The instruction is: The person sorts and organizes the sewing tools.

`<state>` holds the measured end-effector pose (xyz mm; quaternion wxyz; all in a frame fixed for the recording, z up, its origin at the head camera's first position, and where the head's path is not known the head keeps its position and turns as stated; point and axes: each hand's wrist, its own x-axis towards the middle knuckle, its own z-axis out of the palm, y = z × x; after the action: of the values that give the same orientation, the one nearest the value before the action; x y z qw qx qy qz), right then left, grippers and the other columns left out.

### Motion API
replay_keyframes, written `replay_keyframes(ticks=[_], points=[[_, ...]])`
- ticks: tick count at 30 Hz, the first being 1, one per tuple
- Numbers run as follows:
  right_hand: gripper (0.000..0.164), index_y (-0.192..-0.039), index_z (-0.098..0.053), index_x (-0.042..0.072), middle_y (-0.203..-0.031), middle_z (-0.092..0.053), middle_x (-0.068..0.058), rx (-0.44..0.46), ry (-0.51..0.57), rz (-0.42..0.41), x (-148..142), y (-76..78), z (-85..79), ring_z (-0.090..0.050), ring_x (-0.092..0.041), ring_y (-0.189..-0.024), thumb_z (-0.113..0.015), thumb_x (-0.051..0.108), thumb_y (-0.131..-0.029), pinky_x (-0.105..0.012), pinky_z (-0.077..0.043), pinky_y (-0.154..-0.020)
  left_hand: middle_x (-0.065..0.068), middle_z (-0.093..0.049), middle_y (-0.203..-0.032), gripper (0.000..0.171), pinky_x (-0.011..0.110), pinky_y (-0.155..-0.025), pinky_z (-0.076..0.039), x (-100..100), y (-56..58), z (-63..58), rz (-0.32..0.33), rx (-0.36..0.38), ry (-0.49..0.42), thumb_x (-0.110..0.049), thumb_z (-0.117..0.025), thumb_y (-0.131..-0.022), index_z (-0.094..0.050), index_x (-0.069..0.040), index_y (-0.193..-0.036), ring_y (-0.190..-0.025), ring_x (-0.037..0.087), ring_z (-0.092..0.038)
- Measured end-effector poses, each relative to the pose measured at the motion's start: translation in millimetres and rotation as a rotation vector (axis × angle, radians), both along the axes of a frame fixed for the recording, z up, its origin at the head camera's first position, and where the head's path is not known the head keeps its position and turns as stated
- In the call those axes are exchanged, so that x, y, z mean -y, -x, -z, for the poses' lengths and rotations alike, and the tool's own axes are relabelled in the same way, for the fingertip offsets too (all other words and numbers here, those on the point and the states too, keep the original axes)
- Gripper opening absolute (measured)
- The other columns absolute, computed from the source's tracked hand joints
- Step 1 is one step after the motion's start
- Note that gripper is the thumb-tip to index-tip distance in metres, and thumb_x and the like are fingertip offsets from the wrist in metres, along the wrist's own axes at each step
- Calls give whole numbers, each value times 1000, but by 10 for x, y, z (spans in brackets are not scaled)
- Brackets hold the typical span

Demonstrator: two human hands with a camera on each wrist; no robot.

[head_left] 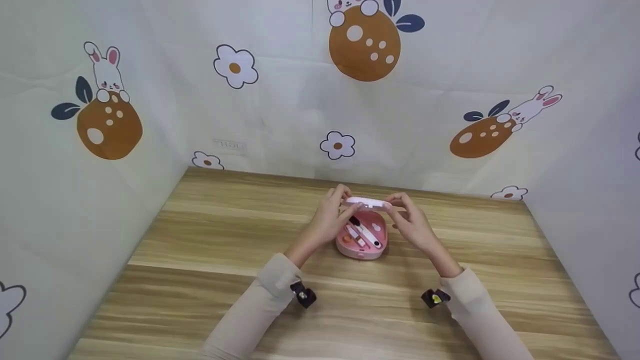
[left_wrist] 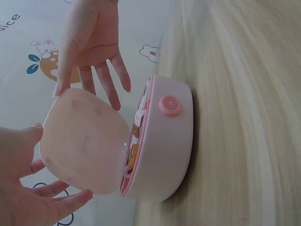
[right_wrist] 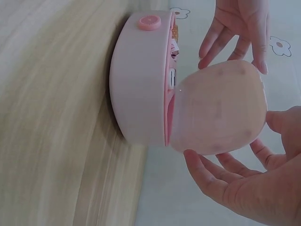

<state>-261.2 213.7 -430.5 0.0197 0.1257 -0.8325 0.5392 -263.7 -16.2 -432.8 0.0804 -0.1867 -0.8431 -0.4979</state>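
A rounded pink case stands on the table with its pale lid raised upright at the back. My left hand holds the lid's left edge, thumb at the rim and fingers behind. At the opposite edge, my right hand holds it the same way. Inside lie a white stick-like tool with black parts, a slim pink-and-white item and a small orange piece. A round pink button shows on the case's front wall in the left wrist view.
The wood-grain table lies around the case. White cloth walls printed with rabbits, oranges and flowers enclose its back and sides. Black wrist cameras sit at the left cuff and right cuff.
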Motion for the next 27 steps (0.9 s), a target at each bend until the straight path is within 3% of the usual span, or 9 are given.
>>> replay_keyframes(ticks=[7, 11, 14, 17, 24, 27], points=[[25, -128, -61, -2, -135, -64, -27, -13, 7, -15, 12, -53, 58, -68, -50, -118, -61, 13, -107, -26, -58, -76, 18, -60, -117, 24, 48, -97, -57, 4, -52, 51, -3, -13, 7, -16, -69, -103, -55, -2, -117, -113, 38, -62], [27, -129, -62, -4, -136, -63, -26, -30, 3, -19, 17, -79, 87, -65, -48, -123, -62, 11, -107, -38, -60, -93, 18, -60, -120, 27, 47, -96, -57, 21, -81, 55, 11, 7, 17, -20, -69, -104, -56, -4, -121, -113, 37, -62], [27, -128, -62, -5, -136, -63, -26, -43, 2, -23, 13, -99, 110, -62, -49, -128, -62, 10, -106, -51, -56, -107, 18, -59, -120, 30, 44, -93, -57, 37, -101, 64, 26, 12, 41, -23, -69, -104, -57, -4, -124, -109, 34, -61], [27, -129, -62, -5, -138, -62, -26, -46, 7, -39, 2, -124, 136, -60, -52, -130, -63, 9, -106, -57, -53, -109, 18, -58, -120, 35, 41, -90, -56, 55, -113, 83, 44, 3, 73, -24, -68, -104, -57, -2, -128, -106, 30, -58], [30, -132, -62, -5, -143, -60, -29, -71, -6, -77, -10, -178, 203, -59, -53, -131, -64, 6, -104, -59, -57, -103, 20, -55, -137, 47, 50, -113, -50, 79, -154, 136, 74, 32, 116, -30, -67, -105, -56, 0, -139, -129, 34, -55], [32, -134, -61, -6, -146, -57, -29, -74, -12, -91, -14, -198, 233, -57, -54, -132, -65, 3, -103, -59, -57, -103, 19, -54, -139, 49, 50, -116, -47, 89, -192, 157, 79, 38, 125, -30, -67, -105, -56, 0, -142, -131, 34, -54]])
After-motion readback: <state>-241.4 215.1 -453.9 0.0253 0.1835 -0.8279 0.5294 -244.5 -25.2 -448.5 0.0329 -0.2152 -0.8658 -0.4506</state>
